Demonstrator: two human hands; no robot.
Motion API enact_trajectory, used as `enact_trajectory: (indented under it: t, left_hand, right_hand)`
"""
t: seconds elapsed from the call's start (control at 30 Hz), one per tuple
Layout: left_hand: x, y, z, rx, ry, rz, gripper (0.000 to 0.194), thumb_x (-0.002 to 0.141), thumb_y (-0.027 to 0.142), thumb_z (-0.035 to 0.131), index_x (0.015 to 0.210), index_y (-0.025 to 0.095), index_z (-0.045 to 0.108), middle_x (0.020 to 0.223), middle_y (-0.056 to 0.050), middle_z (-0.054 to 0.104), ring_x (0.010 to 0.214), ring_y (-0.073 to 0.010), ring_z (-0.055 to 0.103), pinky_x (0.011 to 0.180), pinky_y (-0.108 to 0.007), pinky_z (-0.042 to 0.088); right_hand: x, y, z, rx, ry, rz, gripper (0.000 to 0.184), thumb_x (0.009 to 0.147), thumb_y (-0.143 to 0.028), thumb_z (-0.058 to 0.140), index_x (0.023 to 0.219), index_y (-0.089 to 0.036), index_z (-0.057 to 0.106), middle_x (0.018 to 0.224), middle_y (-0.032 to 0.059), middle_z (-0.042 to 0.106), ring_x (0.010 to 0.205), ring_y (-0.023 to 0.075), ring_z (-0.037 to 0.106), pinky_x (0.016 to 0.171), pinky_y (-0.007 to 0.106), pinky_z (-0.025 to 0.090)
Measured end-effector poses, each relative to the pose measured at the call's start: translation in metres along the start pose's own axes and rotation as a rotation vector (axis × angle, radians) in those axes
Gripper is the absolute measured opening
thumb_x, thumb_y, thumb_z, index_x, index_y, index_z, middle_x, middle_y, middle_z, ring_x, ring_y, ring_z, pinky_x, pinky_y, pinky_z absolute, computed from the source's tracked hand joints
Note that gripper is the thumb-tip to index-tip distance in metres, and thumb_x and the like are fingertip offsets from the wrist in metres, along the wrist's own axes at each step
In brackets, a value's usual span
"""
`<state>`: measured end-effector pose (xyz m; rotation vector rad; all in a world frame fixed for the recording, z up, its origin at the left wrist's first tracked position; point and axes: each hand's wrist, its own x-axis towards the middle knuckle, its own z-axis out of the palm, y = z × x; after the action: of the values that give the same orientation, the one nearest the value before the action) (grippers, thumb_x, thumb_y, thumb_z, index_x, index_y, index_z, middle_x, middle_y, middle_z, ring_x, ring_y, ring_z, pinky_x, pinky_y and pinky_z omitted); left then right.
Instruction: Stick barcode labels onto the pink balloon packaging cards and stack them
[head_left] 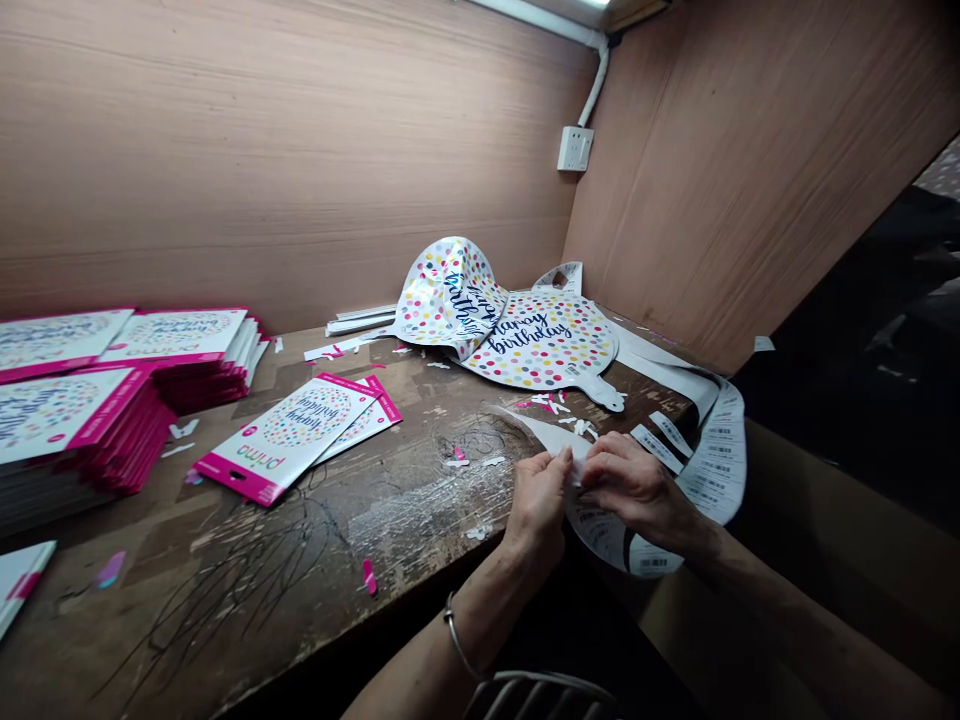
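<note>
Right at the bench edge, the left hand (536, 505), a thin metal bangle (457, 635) on its wrist, meets the right hand (634, 487), and the fingers (601, 465) of both are curled in close, pinching a tapered white strip (547, 432) between them; exactly how each grip sits is hidden behind the knuckles. Just beside the right hand, a glossy ribbon of barcode labels (712, 470) loops off the bench and curls beneath the wrists. Small white scraps (480, 532) and a pink scrap (368, 576) dot the scarred, paint-flecked wooden bench (247, 600). Over on the left, the count so far: a flat packet (289, 435) with a hot-pink edge lies on top of another, and thick stacks of matching packets (82, 420) stand farther along, the pile reaching back to the wall. Still out of any packet, a flat round foil balloon (544, 340) with colored dots and "Happy birthday" lettering lies ahead of the hands, a second foil balloon (450, 295) crumpled up against it. Behind them rise the veneered wall panels (262, 150), with a white wall socket (575, 148) up in the corner.
</note>
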<state>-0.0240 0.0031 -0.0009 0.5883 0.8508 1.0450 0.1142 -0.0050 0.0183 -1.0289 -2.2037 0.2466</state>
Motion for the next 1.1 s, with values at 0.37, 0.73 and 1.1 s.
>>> enact_trajectory:
  t: [0.37, 0.73, 1.1]
  left_hand:
    - [0.0, -0.004, 0.003, 0.031, 0.033, -0.027, 0.029, 0.061, 0.038, 0.068, 0.053, 0.013, 0.055, 0.046, 0.002, 0.047, 0.04, -0.0058, 0.034, 0.043, -0.021, 0.022]
    - [0.002, -0.005, 0.001, 0.005, 0.047, -0.036, 0.034, 0.057, 0.042, 0.07, 0.054, 0.013, 0.052, 0.045, 0.004, 0.046, 0.039, -0.0055, 0.034, 0.042, -0.021, 0.023]
    - [0.005, -0.006, 0.001, -0.042, 0.07, -0.018, 0.03, 0.056, 0.038, 0.071, 0.057, 0.012, 0.055, 0.049, 0.003, 0.049, 0.043, -0.0061, 0.037, 0.044, -0.021, 0.026]
  right_hand:
    - [-0.001, 0.002, 0.001, -0.002, -0.08, 0.027, 0.018, 0.071, -0.004, 0.051, 0.063, -0.019, 0.045, 0.067, -0.0007, 0.049, 0.069, 0.0153, 0.042, 0.066, 0.031, 0.032]
    - [-0.003, 0.002, 0.004, -0.125, -0.028, -0.129, 0.015, 0.081, -0.009, 0.049, 0.069, -0.018, 0.047, 0.07, 0.0018, 0.051, 0.069, 0.0153, 0.043, 0.065, 0.031, 0.034]
    - [-0.013, -0.001, 0.007, -0.372, 0.0, -0.462, 0.02, 0.081, -0.002, 0.042, 0.073, -0.014, 0.056, 0.075, 0.0072, 0.055, 0.078, 0.0185, 0.049, 0.078, 0.04, 0.042]
